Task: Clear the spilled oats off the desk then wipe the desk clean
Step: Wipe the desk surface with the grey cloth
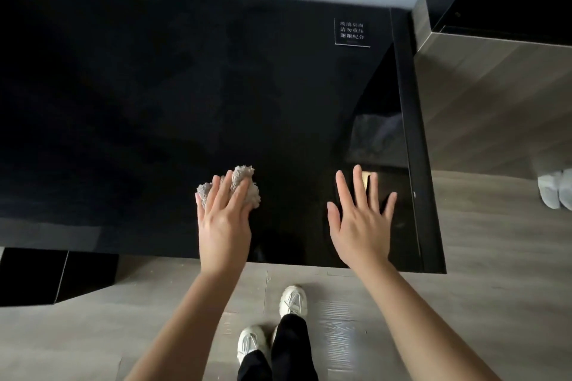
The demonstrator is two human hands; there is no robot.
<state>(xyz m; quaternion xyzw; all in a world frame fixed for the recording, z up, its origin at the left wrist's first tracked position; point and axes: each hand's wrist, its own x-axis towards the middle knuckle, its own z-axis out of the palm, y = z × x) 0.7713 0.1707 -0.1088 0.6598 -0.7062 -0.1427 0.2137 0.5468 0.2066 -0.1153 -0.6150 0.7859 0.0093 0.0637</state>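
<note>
Fingers [218, 195] of the left hand [224, 224] lie straight and close together, pressing a crumpled grey cloth [246, 178] onto the glossy black desk [139, 102] near its front edge. To its right, apart from the cloth, the right hand [362, 226] is flat over the desk, fingers spread. A small white-lettered label [352, 32] sits at the far right corner

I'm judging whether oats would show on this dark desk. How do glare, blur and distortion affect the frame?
Head view: the glossy black desk mirrors pale patches near its right edge; its far edge is blurred; the wide lens bows its edges. The left hand, grey cloth and right hand look sharp.
</note>
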